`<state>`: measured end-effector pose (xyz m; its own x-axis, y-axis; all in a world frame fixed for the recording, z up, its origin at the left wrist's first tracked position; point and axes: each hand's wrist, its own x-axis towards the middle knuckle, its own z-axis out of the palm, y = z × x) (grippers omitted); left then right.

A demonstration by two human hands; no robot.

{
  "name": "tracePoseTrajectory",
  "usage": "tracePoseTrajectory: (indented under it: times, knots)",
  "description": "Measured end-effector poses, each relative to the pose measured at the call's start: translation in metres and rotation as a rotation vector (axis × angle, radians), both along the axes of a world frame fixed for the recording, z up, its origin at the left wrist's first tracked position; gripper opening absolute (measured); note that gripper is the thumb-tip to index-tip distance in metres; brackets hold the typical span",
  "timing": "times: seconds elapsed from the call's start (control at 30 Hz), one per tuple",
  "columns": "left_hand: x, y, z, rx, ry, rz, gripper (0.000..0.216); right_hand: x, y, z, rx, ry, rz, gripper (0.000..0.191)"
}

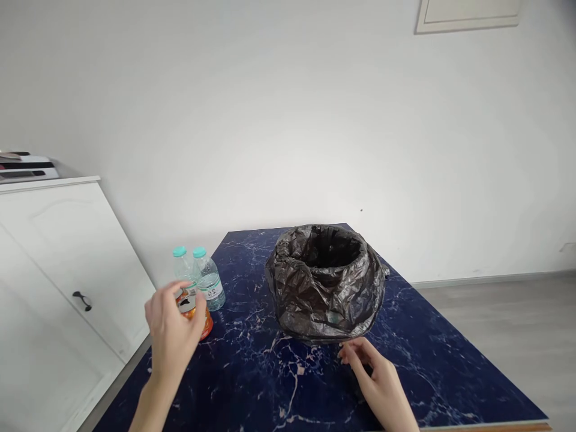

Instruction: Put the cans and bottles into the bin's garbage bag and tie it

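My left hand (173, 318) reaches over an orange drink can (207, 327), with thumb and fingers apart around its top. Part of the can is hidden by the hand, and I cannot tell whether the fingers touch it. Two clear plastic bottles with turquoise caps stand just behind: the nearer bottle (210, 288) and the farther bottle (180, 264). My right hand (371, 375) is low over the table, loosely curled with the fingertips together and nothing visible in them. It lies by the lower edge of a crinkled black plastic bag (324, 306) that lines a round, open-mouthed container.
The dark blue marble-patterned table (288, 390) reaches to the white wall (288, 120). On the left stands a white cabinet (67, 258) with a dark handle (82, 301). Grey floor (517, 318) shows at the right.
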<state>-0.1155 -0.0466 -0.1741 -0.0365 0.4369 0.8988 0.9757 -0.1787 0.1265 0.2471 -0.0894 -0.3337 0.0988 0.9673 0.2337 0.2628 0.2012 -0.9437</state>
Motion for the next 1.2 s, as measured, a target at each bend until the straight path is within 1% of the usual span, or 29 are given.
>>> tracePoseTrajectory:
  times: [0.07,0.13,0.2,0.3,0.43,0.53,0.67,0.73,0.8,0.83,0.87,0.93,1.03,1.1,1.13,1.2]
  knots:
    - [-0.012,0.022,0.012,-0.017,0.044,0.043,0.031,0.0,0.0,0.0,0.003,-0.004,0.004,0.04]
    - [-0.021,0.042,0.019,-0.027,0.069,0.069,0.037,0.001,0.001,-0.001,0.006,-0.003,0.006,0.04]
    - [-0.026,0.059,0.024,-0.071,0.084,0.107,0.043,0.002,0.001,-0.002,0.011,-0.002,0.006,0.04]
    - [-0.028,0.076,0.027,-0.166,0.107,0.157,0.052,0.002,0.0,-0.002,0.005,-0.006,0.008,0.041]
    - [-0.026,0.087,0.03,-0.191,0.14,0.155,0.053,0.0,0.001,-0.001,0.017,-0.008,0.008,0.041]
    - [-0.023,0.089,0.03,-0.189,0.142,0.113,0.052,-0.001,0.002,-0.001,0.031,-0.007,0.004,0.04]
    - [-0.013,0.089,0.032,-0.207,0.04,0.025,0.059,0.001,0.004,-0.003,0.053,-0.023,0.007,0.038]
    - [-0.001,0.085,0.039,-0.155,-0.05,-0.038,0.056,0.003,0.004,-0.003,0.077,-0.033,0.016,0.036]
    - [0.017,0.078,0.056,-0.03,-0.155,-0.142,0.049,0.003,0.005,-0.002,0.097,-0.033,0.014,0.035]
    - [0.028,0.074,0.068,0.054,-0.201,-0.219,0.046,0.003,0.005,-0.001,0.105,-0.03,0.01,0.035]
    - [0.04,0.069,0.082,0.141,-0.23,-0.318,0.045,0.002,0.005,0.0,0.11,-0.027,0.008,0.035]
    - [0.067,0.059,0.115,0.25,-0.263,-0.533,0.045,0.002,0.005,0.002,0.108,-0.022,0.004,0.037]
    - [0.107,0.052,0.164,0.372,-0.253,-0.841,0.04,0.001,0.004,0.004,0.082,-0.023,0.005,0.04]
    - [0.13,0.056,0.187,0.297,-0.231,-0.981,0.04,0.001,0.004,0.004,0.071,-0.02,0.011,0.041]
    - [0.139,0.06,0.194,0.226,-0.213,-1.027,0.041,0.001,0.005,0.004,0.072,-0.017,0.019,0.041]
    - [0.155,0.074,0.199,0.034,-0.201,-1.089,0.042,0.001,0.005,0.004,0.077,-0.009,0.031,0.04]
